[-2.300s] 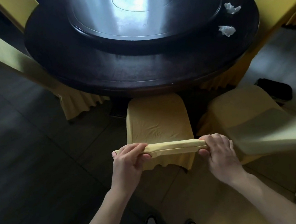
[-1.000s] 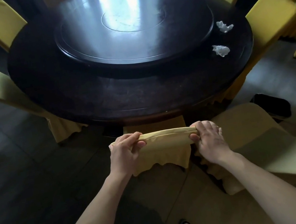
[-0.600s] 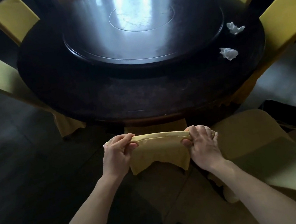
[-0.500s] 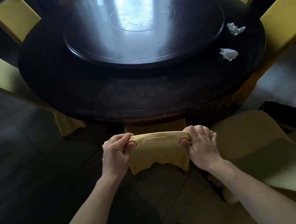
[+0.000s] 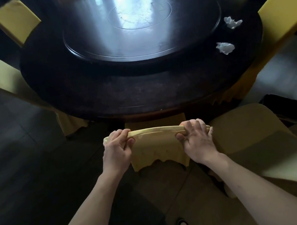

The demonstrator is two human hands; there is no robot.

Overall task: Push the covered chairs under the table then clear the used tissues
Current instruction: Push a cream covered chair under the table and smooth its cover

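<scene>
While both hands gripped its top edge, the covered chair (image 5: 157,148) stood with its seat tucked beneath the round dark bench (image 5: 141,94), only a strip of seat showing at the rim. Its yellow cloth cover hung in a wrinkled, scalloped hem down the back. The left hand (image 5: 117,149) curled over the left corner of the backrest, thumb pinching from the near side; the right hand (image 5: 196,139) clasped the right corner likewise. Just beside it on the right, another covered chair (image 5: 255,144) stood clear of the bench. Farther right on the benchtop, two crumpled white tissues (image 5: 225,47) lay near each other.
</scene>
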